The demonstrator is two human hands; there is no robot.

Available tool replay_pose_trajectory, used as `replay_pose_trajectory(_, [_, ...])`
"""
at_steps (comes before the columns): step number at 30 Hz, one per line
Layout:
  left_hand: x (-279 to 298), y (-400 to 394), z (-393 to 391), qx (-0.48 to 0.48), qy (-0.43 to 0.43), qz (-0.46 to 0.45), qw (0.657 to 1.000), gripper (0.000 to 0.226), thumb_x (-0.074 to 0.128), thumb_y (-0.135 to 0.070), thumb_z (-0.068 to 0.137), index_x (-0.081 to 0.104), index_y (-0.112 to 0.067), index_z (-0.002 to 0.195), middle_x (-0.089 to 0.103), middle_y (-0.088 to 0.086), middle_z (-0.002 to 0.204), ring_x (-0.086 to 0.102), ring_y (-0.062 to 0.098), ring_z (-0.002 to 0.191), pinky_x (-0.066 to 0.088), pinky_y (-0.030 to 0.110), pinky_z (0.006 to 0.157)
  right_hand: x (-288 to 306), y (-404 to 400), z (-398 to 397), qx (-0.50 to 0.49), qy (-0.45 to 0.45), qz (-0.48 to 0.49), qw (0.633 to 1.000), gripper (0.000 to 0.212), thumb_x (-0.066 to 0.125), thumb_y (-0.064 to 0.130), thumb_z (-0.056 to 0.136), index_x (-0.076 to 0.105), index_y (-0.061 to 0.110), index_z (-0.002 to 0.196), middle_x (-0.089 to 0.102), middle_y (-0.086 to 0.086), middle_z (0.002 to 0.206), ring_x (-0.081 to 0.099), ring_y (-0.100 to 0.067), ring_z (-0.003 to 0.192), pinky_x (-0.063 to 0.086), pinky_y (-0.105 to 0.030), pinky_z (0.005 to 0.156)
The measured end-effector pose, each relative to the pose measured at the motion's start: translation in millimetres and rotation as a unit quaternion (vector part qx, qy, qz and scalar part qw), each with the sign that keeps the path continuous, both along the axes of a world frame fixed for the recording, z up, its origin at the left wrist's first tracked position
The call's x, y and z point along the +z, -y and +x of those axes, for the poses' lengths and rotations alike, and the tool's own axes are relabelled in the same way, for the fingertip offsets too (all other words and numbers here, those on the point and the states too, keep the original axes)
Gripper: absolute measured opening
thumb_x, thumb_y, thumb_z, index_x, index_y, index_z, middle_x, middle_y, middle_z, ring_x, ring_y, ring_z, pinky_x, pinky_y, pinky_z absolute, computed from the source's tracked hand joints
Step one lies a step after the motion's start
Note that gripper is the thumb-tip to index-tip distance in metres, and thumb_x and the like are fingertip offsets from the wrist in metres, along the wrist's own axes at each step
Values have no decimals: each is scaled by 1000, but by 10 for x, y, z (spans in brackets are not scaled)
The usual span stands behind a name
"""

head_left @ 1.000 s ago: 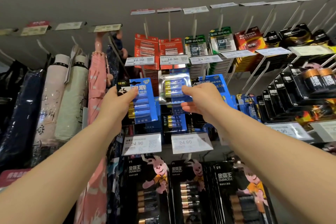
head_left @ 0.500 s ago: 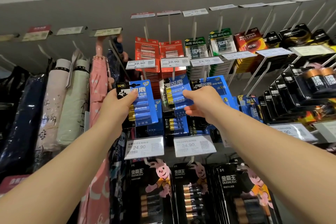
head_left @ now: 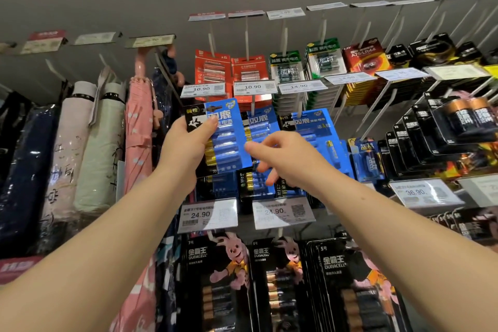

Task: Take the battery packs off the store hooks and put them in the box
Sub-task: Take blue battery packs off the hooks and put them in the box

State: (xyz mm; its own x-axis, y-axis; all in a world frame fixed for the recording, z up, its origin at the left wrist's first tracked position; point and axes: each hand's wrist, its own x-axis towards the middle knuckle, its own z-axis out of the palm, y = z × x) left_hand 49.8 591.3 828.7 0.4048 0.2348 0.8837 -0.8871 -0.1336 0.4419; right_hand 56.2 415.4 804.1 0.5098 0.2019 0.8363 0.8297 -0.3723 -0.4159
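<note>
My left hand (head_left: 186, 151) grips a blue battery pack (head_left: 223, 137) by its left edge and holds it up in front of the hooks. To its right a second blue pack (head_left: 260, 125) hangs on the middle hook, with a third blue pack (head_left: 315, 132) beside it. My right hand (head_left: 285, 160) hovers in front of these two, blurred, its fingers loose and apart with nothing in them. Smaller blue packs (head_left: 256, 183) hang just below it. The box is out of view.
Folded umbrellas (head_left: 102, 143) hang at the left. Red packs (head_left: 213, 70) and green packs (head_left: 288, 67) fill the top hooks, and black packs (head_left: 436, 129) the right. Price tags (head_left: 207, 215) jut out under the blue packs. Black Duracell packs (head_left: 215, 277) hang lowest.
My right hand has let go of the middle blue pack, which hangs on its hook, and has drawn back a little. My left hand still holds its pack.
</note>
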Motion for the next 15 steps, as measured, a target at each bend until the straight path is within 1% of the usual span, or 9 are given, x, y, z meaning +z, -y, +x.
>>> replay_pose_trajectory(2, [-1, 49, 3, -1, -2, -1, 1000, 26, 67, -30, 93, 64, -15, 114, 73, 7, 110, 70, 27, 101, 54, 53, 93, 10, -64, -17, 10, -14, -29, 999, 41, 63, 50, 87, 61, 13, 104, 71, 2, 86, 66, -10, 56, 35, -19, 43])
replay_pose_trajectory(5, [-2, 98, 13, -2, -10, 15, 1000, 30, 68, -34, 91, 63, -16, 115, 72, 6, 110, 69, 28, 103, 52, 55, 96, 27, -113, -51, 39, -47, -17, 998, 36, 65, 39, 89, 60, 7, 106, 72, -2, 85, 66, -12, 57, 34, -19, 40])
replay_pose_trajectory(7, [-16, 106, 10, 4, -20, 28, 999, 43, 72, -40, 84, 61, -17, 118, 72, 4, 112, 68, 27, 105, 51, 55, 97, 14, -111, -70, 43, -76, -7, 996, 35, 65, 36, 90, 56, 8, 110, 71, -2, 88, 66, -11, 56, 34, -21, 42])
replay_pose_trajectory(9, [-19, 92, 22, 14, -33, 46, 998, 55, 74, -49, 73, 61, -20, 118, 72, 2, 113, 68, 26, 106, 50, 55, 98, 6, -98, -62, 49, -106, 17, 993, 40, 64, 33, 92, 51, 9, 121, 70, -4, 98, 66, -11, 54, 33, -19, 40])
replay_pose_trajectory(10, [-18, 83, 25, 20, -45, 57, 997, 63, 74, -56, 69, 61, -23, 120, 71, 1, 117, 67, 25, 108, 51, 54, 97, 6, -84, -60, 58, -122, 37, 990, 37, 63, 31, 93, 51, 7, 119, 68, -7, 103, 65, -12, 53, 32, -19, 38])
replay_pose_trajectory(12, [5, 45, 46, 23, -71, 75, 994, 82, 75, -66, 59, 58, -26, 129, 66, -1, 126, 65, 22, 113, 56, 44, 91, 20, -33, -57, 82, -148, 86, 982, 18, 61, 25, 95, 54, 9, 100, 66, -10, 99, 62, -13, 50, 29, -19, 36])
replay_pose_trajectory(13, [15, 32, 39, 23, -78, 79, 994, 82, 75, -65, 62, 56, -25, 131, 65, -1, 128, 66, 19, 112, 57, 37, 83, 32, 0, -51, 86, -156, 108, 978, 14, 60, 24, 95, 52, 13, 92, 66, -9, 92, 61, -13, 51, 29, -20, 37])
replay_pose_trajectory(14, [26, 24, 35, 23, -81, 80, 993, 74, 76, -59, 70, 55, -23, 132, 66, 0, 126, 67, 16, 109, 57, 31, 77, 45, 24, -51, 85, -159, 125, 976, 15, 60, 23, 96, 50, 15, 89, 66, -8, 87, 60, -13, 52, 30, -21, 38])
replay_pose_trajectory(15, [37, 16, 28, 21, -82, 79, 993, 64, 75, -51, 79, 54, -21, 132, 67, 0, 124, 68, 14, 107, 55, 29, 74, 69, 44, -44, 82, -154, 133, 976, 14, 59, 23, 96, 49, 15, 90, 66, -7, 85, 59, -13, 52, 30, -22, 40])
